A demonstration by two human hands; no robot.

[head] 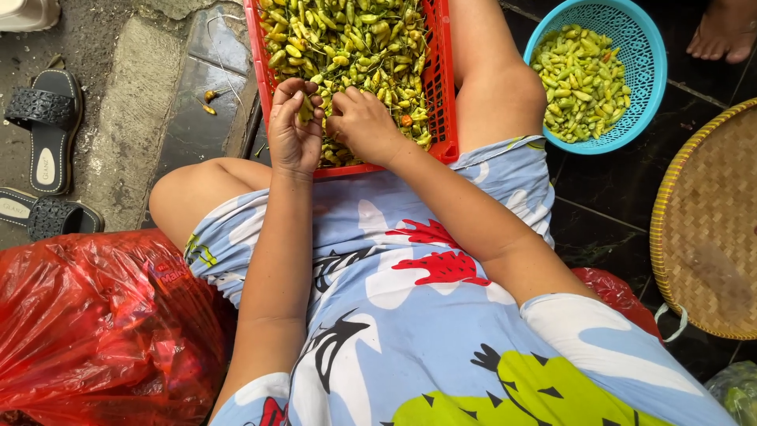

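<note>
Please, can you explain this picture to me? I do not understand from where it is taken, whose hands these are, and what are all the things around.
The one picture comes from a camera on a person's head, looking down at their own lap and bare hands. No machine is here. The person sits low on the ground with a red crate of small green-yellow chillies between the knees. The left hand pinches one chilli; the right hand rests beside it on the pile. On the right stand a blue basket with more chillies and a woven tray. On the left lie a red plastic bag and black sandals. Another person's foot shows top right.
</note>
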